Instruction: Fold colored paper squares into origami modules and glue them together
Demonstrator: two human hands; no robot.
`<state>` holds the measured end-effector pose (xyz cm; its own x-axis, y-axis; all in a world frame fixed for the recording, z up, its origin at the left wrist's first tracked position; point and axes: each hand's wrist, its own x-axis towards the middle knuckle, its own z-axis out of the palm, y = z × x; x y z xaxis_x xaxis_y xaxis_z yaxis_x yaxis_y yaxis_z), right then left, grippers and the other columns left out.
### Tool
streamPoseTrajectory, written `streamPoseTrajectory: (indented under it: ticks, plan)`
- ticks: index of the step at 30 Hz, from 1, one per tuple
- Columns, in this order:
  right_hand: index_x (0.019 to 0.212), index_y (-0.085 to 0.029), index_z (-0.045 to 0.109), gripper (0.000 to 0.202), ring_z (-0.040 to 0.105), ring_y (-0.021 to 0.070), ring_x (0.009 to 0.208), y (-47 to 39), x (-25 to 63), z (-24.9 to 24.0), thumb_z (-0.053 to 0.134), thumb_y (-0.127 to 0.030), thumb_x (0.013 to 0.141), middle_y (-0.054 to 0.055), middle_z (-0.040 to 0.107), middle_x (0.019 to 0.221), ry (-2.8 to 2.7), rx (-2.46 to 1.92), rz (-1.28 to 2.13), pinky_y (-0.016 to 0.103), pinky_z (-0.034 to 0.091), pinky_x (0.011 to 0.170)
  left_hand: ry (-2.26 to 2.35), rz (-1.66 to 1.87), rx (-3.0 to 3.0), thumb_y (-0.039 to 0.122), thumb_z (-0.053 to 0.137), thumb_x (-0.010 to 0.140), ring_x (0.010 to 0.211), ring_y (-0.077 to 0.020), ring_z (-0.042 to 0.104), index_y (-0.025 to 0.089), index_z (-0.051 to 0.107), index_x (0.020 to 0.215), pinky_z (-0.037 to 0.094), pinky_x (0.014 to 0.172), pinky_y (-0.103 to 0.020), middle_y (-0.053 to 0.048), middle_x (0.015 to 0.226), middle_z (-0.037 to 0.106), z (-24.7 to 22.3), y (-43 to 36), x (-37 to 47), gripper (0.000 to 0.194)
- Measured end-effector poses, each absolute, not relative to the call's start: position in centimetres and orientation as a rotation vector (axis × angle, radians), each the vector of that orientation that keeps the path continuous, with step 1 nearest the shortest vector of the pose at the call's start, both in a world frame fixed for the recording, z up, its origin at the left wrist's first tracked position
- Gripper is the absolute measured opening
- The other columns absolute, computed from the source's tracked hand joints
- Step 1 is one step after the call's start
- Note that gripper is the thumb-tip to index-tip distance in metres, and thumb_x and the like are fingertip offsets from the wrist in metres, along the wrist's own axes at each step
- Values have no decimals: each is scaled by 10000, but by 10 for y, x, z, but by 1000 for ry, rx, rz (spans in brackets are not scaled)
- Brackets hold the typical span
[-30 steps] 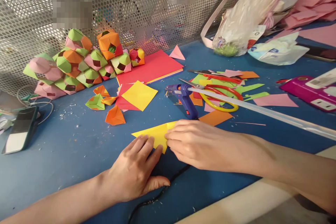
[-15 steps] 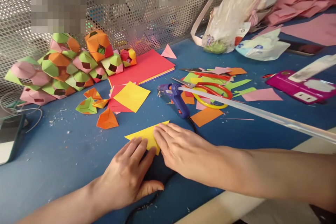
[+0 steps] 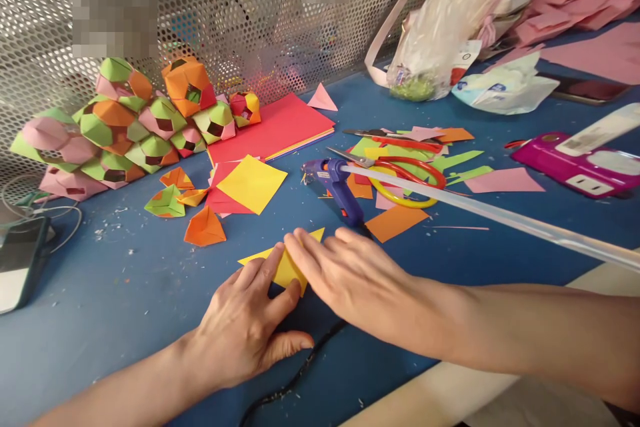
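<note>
A yellow paper sheet folded into a triangle [image 3: 289, 273] lies on the blue table, its long edge facing away from me. My left hand [image 3: 244, 321] rests on its left part, fingertips pressing down and thumb spread on the table. From the right, my right hand [image 3: 353, 280] reaches over the triangle with its fingers stretched along the far edge, near the left fingertips. Both hands partly cover the paper. Beyond it, a flat yellow square [image 3: 253, 183] overlaps red paper. Folded orange pieces [image 3: 205, 227] and a green-and-orange piece [image 3: 165, 202] lie to the left.
A blue glue gun [image 3: 340, 190] with a long glue stick lies beyond my right hand, its black cord [image 3: 300, 373] running beneath. Scissors [image 3: 410, 170] rest among paper scraps. Folded paper balls [image 3: 110, 123] are stacked at back left. A purple power strip [image 3: 575, 163] sits at right.
My right fingers have slid left along the triangle's far edge, toward my left fingertips. The left hand stays on the paper, its index finger a little higher. The triangle has barely moved.
</note>
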<state>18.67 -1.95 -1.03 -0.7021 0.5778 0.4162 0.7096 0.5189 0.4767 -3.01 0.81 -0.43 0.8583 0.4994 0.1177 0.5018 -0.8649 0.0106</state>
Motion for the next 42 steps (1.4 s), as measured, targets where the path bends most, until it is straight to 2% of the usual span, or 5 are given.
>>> streamPoseTrajectory:
  ticks: [7, 23, 30, 37, 42]
  plan:
    - [1343, -5, 398, 459, 613, 148, 905, -24, 175, -17, 354, -129, 904, 142, 546, 1286, -2605, -1070, -951, 276, 481, 834, -796, -212, -3040, 564, 428, 845, 1011, -310, 508, 223, 591, 1132, 492, 774, -473, -199, 1266, 484, -4, 12, -28, 474]
    - [1279, 9, 468, 422, 623, 207, 832, -21, 191, -16, 381, -126, 888, 224, 605, 1151, -2681, -1141, -1197, 362, 454, 844, -855, -100, -2522, 621, 376, 833, 742, -290, 612, 79, 642, 953, 519, 589, -401, -262, 1035, 641, -5, -5, -29, 616]
    - [1256, 18, 482, 414, 623, 197, 794, -18, 191, -9, 376, -89, 871, 216, 631, 1091, -2698, -1114, -1181, 349, 463, 794, -907, -91, -2419, 570, 426, 845, 624, -242, 596, 108, 640, 949, 473, 512, -346, -155, 819, 670, -1, 4, -35, 520]
    - [1329, 5, 378, 477, 615, 238, 925, 1, 187, -12, 400, -100, 864, 195, 614, 1116, -2679, -1254, -733, 346, 456, 765, -908, -312, -2702, 468, 493, 856, 1030, -312, 564, 98, 534, 1143, 507, 797, -440, -196, 1177, 590, -5, 22, -38, 470]
    - [1322, -58, 371, 493, 639, 224, 846, 13, 183, -4, 429, -91, 834, 176, 585, 1183, -2581, -1311, -247, 356, 482, 723, -958, -525, -2894, 172, 481, 874, 909, -216, 600, 150, 551, 1031, 505, 767, -355, -121, 1062, 625, -8, 28, -41, 174]
